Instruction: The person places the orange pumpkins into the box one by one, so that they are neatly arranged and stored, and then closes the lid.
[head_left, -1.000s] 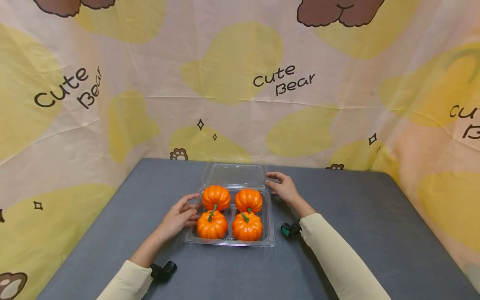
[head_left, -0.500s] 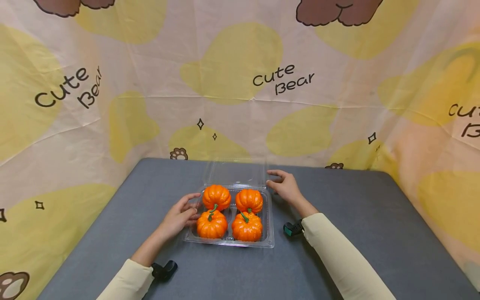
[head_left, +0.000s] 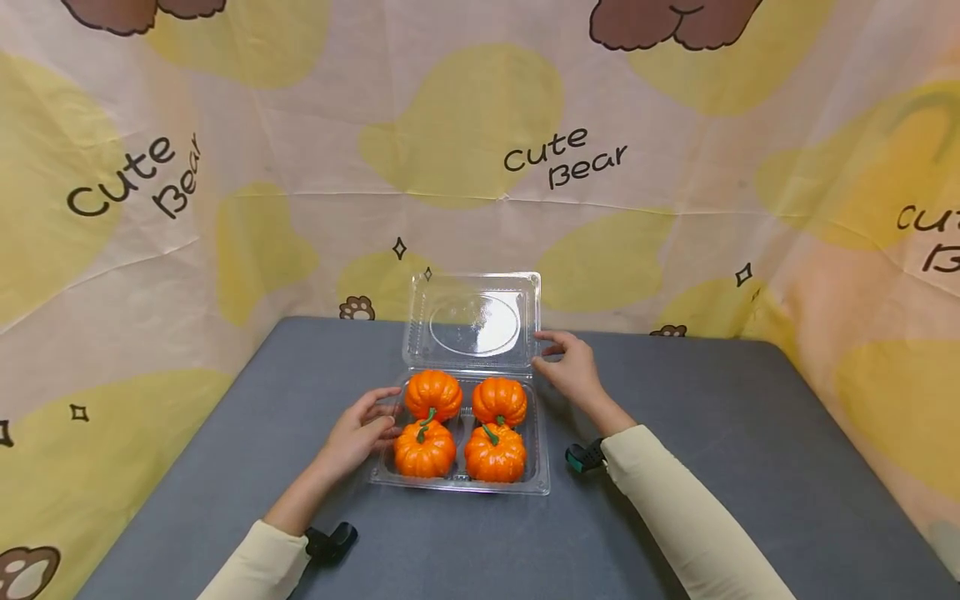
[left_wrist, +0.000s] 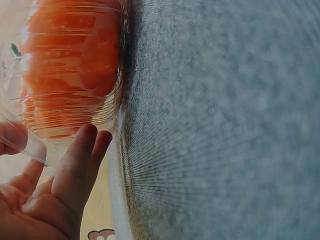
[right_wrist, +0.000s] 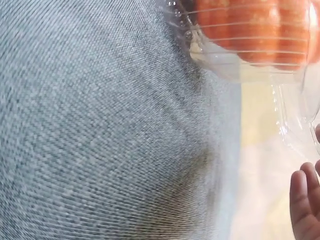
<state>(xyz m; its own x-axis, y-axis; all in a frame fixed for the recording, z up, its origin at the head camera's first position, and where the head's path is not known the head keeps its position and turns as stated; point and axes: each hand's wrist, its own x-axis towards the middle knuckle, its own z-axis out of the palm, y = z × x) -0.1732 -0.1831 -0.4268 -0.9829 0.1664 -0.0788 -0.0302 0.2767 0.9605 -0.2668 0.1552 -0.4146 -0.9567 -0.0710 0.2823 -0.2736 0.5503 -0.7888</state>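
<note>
A clear plastic clamshell container sits on the table with its lid raised steeply at the back. Inside lie several small orange pumpkins with green stems, in two rows; one pumpkin is at front left, another at back right. My left hand holds the container's left edge, its fingertips against the ribbed wall under the rim. At the lid's right edge, my right hand holds it with thumb and fingers just above the hinge. In the right wrist view only some fingers show.
The grey table stretches out on both sides and in front of the container. Close behind its far edge hangs a printed cloth. A dark wrist device shows at the left sleeve.
The lid has swung up from leaning far back to standing steeply, its shiny inner face now turned forward. My right hand has shifted slightly farther back; the left hand and pumpkins stay put.
</note>
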